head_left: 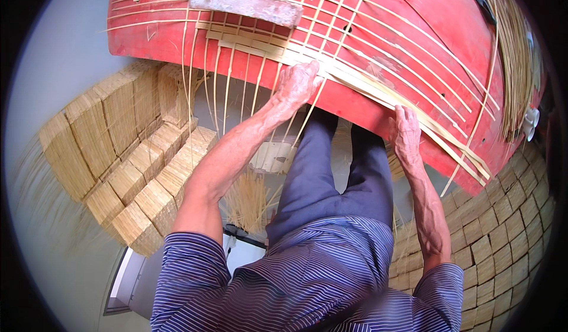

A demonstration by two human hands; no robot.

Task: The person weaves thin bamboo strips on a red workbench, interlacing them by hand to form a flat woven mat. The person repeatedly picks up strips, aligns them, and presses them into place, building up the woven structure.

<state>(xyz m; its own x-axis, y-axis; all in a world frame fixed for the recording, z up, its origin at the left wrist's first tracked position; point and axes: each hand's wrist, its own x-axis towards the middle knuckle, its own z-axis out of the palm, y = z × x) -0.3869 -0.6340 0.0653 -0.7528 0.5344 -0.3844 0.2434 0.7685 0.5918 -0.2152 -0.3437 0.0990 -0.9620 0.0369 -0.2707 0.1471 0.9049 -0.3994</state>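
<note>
An open lattice of thin pale strips [229, 77], apparently bamboo or cane, lies across a red tabletop [361, 116], some ends hanging over its near edge. Wider flat bamboo strips [362, 86] run slantwise along that edge, crossing the lattice. My left hand [296, 84] is closed at the flat strips, its fingertips pressed where a thin strip crosses them; its palm side is hidden. Farther right, my right hand [406, 132] curls its fingers over the same flat strips at the table edge, its thumb hidden. A worn, whitish bar [245, 6] rests on the lattice at upper left.
Stacked straw-coloured blocks [89, 134] stand at left, more blocks [503, 237] at lower right. A long bundle of thin strips [510, 65] lies at the table's right side, near a white cup-like object [531, 119]. Loose strips [245, 199] stand beside my legs.
</note>
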